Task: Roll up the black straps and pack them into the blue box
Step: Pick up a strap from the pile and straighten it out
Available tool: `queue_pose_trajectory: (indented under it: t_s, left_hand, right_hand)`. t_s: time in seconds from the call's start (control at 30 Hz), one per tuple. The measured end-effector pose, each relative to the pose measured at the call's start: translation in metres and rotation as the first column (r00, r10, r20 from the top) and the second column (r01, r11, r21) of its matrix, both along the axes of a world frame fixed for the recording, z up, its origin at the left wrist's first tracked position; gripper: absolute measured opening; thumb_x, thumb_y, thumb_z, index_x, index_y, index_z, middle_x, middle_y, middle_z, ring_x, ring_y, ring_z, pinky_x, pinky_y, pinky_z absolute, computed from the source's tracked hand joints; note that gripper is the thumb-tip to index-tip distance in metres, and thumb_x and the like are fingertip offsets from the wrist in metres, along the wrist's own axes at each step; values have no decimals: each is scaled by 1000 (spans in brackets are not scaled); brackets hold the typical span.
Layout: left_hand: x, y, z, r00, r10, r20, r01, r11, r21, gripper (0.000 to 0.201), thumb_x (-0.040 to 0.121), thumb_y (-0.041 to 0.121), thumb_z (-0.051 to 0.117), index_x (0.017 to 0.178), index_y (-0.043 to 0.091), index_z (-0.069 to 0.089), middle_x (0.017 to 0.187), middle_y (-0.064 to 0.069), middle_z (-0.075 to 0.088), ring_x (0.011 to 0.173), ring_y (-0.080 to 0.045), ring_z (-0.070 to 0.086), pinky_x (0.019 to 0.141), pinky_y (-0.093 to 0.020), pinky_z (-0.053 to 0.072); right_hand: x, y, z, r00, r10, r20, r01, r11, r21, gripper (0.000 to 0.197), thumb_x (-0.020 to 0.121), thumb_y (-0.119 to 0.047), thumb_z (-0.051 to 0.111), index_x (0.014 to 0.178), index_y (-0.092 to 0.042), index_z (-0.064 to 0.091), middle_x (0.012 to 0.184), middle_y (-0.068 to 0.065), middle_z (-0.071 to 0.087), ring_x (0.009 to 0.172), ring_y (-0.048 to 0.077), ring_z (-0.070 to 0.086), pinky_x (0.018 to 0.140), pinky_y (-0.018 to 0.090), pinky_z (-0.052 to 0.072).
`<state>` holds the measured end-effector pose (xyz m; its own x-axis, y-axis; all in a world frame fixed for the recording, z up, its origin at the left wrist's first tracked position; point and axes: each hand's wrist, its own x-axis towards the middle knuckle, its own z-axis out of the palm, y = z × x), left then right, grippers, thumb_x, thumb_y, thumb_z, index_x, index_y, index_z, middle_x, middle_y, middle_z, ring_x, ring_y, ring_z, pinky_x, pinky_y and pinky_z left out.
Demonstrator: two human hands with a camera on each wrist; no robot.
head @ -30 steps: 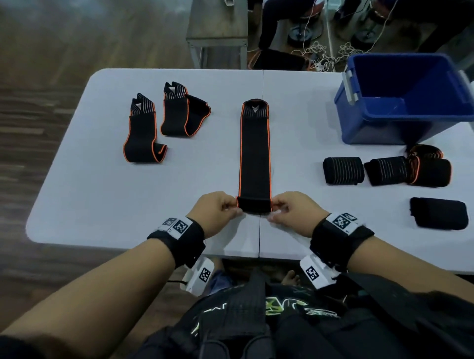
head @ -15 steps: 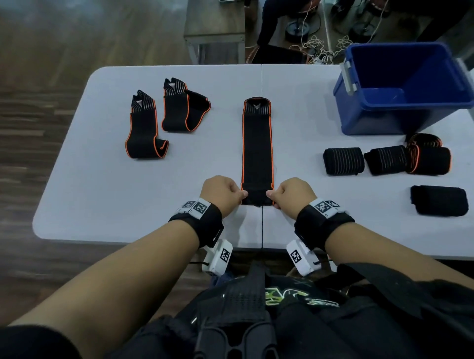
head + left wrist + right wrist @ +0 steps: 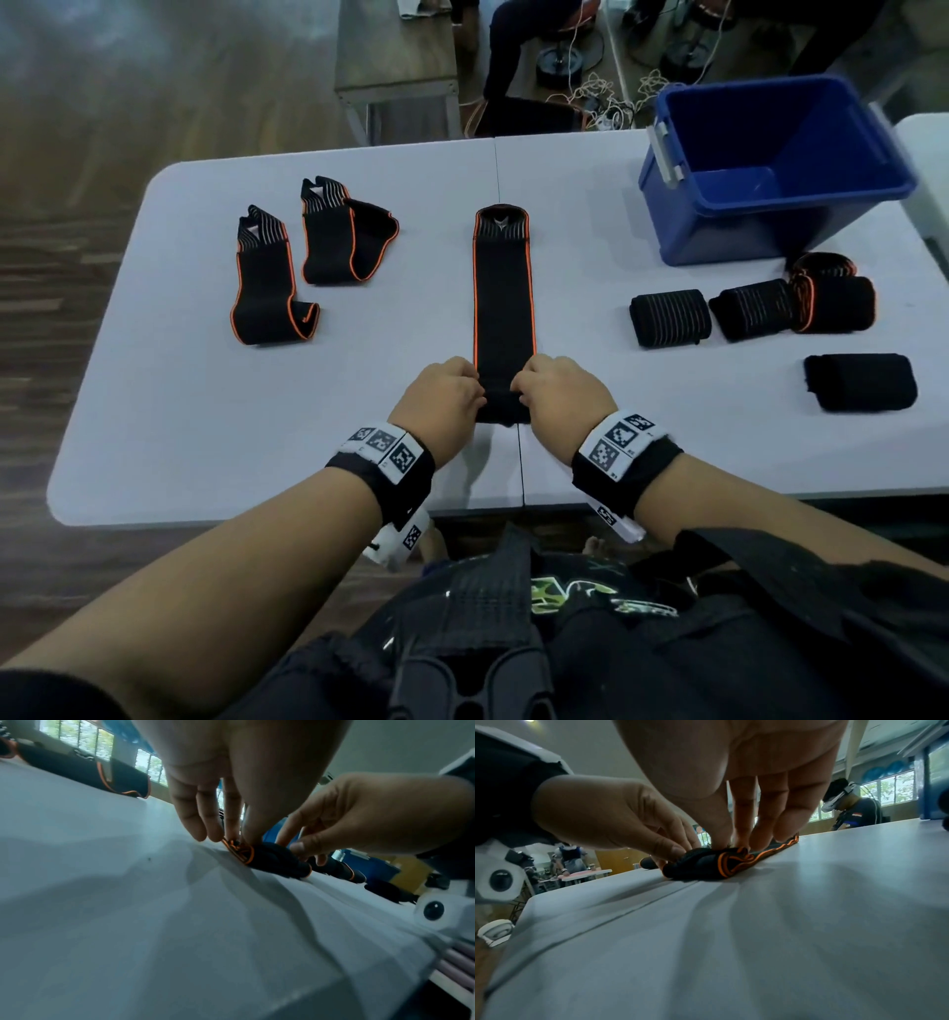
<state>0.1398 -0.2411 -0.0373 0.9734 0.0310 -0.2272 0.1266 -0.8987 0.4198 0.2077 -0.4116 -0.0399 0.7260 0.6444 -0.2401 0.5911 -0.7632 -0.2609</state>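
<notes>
The strap (image 3: 504,308) lies flat along the table's (image 3: 179,411) centre seam, its near end rolled close to the near edge. The left hand (image 3: 440,398) and right hand (image 3: 557,395) pinch that roll at either side. The box (image 3: 770,169) stands at the far right corner.

A white table (image 3: 359,437) bore 1 flat strap (image 3: 503,303), 2 folded straps, 4 rolled straps and a blue box (image 3: 719,226).
</notes>
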Motion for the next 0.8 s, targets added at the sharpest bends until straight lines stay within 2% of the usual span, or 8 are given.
queue_pose_trajectory:
  t_s: [0.07, 0.2, 0.3, 0.47, 0.57, 0.67, 0.73, 0.8]
  left_hand:
    - [-4, 0, -2, 996, -83, 32, 82, 995, 55, 26, 99, 24, 59, 100, 7, 78, 125, -8, 65, 105, -33, 60, 93, -40, 48]
    - [-13, 5, -8, 990, -135, 34, 131, 986, 100, 46, 86, 47, 73, 115, 11, 74, 139, -3, 61, 107, -33, 58, 94, -44, 50]
    - [-19, 8, -15, 983, -140, 123, 130, 988, 83, 44, 80, 38, 80, 115, 13, 73, 134, -3, 65, 91, -34, 61, 80, -46, 55]
    - [-19, 10, -22, 958, -120, 260, 111, 993, 49, 32, 73, 15, 88, 103, 11, 77, 114, -3, 75, 65, -31, 56, 60, -41, 57]
    - [-14, 11, -14, 972, -96, 216, 92, 995, 28, 12, 90, 19, 71, 101, 14, 74, 98, -1, 75, 71, -28, 51, 67, -43, 53]
    - [-6, 10, -3, 993, 36, 111, -26, 995, -94, 19, 99, 27, 57, 108, 24, 73, 77, 3, 68, 76, -19, 49, 68, -33, 41]
    - [5, 8, 2, 986, 157, 54, -148, 978, -150, 22, 100, 31, 55, 106, 24, 75, 78, 1, 70, 75, -17, 56, 67, -29, 37]
    - [19, 8, 3, 966, 256, -29, -257, 952, -168, 27, 100, 33, 55, 92, 17, 75, 81, -3, 72, 81, -21, 63, 70, -29, 42]
  right_hand:
    - [-1, -2, 1, 1000, 12, 12, -12, 999, -30, 17, 97, -25, 51, 109, -22, 64, 112, -1, 58, 94, 23, 53, 74, 39, 52]
    - [-1, -10, 2, 999, 52, 6, -51, 996, -70, 41, 89, -51, 59, 121, -26, 60, 122, -5, 59, 101, 23, 53, 80, 38, 50]
    - [-4, -12, -1, 991, 100, 89, -89, 989, -114, 39, 87, -42, 65, 123, -25, 58, 125, -5, 59, 99, 24, 53, 77, 37, 48]
    - [-15, -11, -4, 988, 40, 150, -32, 998, -57, 34, 82, -26, 73, 113, -19, 63, 121, 0, 60, 94, 26, 53, 71, 38, 48]
    - [-12, -9, -3, 999, -8, 40, 8, 1000, 10, 30, 92, -26, 62, 121, -19, 60, 121, -2, 57, 98, 25, 52, 79, 39, 49]
    - [0, -5, 2, 986, -81, -146, 95, 991, 92, 27, 99, -24, 51, 125, -19, 58, 117, 3, 56, 102, 26, 53, 87, 38, 47]
    - [9, 0, 6, 957, -161, -240, 198, 971, 137, 24, 100, -22, 48, 119, -17, 61, 107, 6, 59, 97, 26, 57, 84, 35, 46]
    - [18, 4, 7, 908, -279, -313, 338, 929, 152, 20, 100, -23, 49, 109, -16, 65, 98, 6, 64, 92, 24, 60, 81, 33, 47]
